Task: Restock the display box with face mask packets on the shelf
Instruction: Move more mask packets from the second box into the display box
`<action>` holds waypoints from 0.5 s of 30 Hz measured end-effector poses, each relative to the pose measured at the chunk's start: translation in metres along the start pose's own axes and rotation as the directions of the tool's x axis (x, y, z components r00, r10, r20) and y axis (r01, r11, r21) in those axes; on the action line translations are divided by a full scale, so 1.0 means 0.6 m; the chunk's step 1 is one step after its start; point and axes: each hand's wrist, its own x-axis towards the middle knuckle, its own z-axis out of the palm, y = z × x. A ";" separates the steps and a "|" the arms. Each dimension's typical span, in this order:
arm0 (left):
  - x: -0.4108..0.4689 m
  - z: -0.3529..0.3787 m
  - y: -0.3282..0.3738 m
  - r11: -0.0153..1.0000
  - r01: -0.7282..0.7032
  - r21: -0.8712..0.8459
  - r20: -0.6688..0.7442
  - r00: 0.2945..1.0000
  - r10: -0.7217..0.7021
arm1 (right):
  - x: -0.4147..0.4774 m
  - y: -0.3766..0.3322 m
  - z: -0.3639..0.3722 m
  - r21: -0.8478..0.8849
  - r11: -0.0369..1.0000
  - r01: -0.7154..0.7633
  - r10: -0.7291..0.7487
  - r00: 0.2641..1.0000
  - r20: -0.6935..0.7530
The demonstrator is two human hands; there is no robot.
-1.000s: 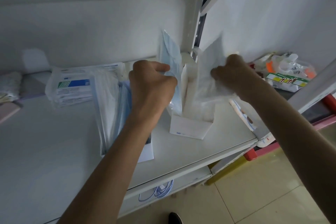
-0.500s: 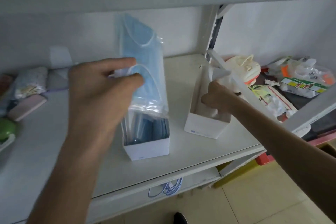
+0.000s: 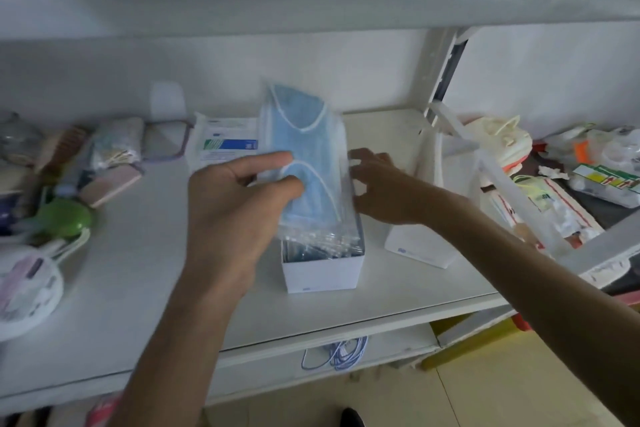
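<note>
The left hand [image 3: 235,204] pinched a mask packet [image 3: 308,156] standing in the box [image 3: 322,270] on the shelf [image 3: 156,270]. The right hand [image 3: 384,187] touched its side, fingers spread.

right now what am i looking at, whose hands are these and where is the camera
No machine here: a person works with bare hands, and the single picture comes from a camera worn on their head, looking down at a white shelf. The left hand pinches clear mask packets, blue inside, standing upright in a white display box. The right hand touches their right edge with spread fingers. A second white box stands to the right. Assorted packaged goods lie at both ends.
</note>
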 end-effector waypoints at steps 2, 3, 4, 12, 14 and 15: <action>-0.002 0.019 -0.021 1.000 0.024 0.015 -0.028 0.999 -0.024 | 0.010 0.014 0.013 0.002 1.000 0.005 -0.005 1.000 0.015; -0.002 0.025 -0.030 0.999 0.025 0.031 -0.056 0.998 -0.023 | 0.012 0.018 0.015 0.039 0.999 0.001 -0.003 0.999 0.042; -0.001 0.028 -0.037 0.998 0.019 0.057 -0.078 0.997 -0.014 | 0.014 0.020 0.016 0.105 0.994 -0.030 0.023 0.997 0.068; -0.024 0.039 -0.046 0.857 -0.160 0.491 -0.024 0.980 0.196 | 0.012 0.003 0.019 0.047 0.993 -0.105 0.100 0.990 0.101; -0.034 0.053 -0.039 0.780 -0.190 0.596 0.066 0.980 0.189 | 0.005 -0.007 0.025 -0.038 0.999 -0.027 0.031 0.994 0.101; -0.038 0.061 -0.033 0.751 -0.207 0.627 0.114 0.978 0.174 | 0.007 -0.010 0.028 -0.060 0.998 -0.005 0.010 0.996 0.089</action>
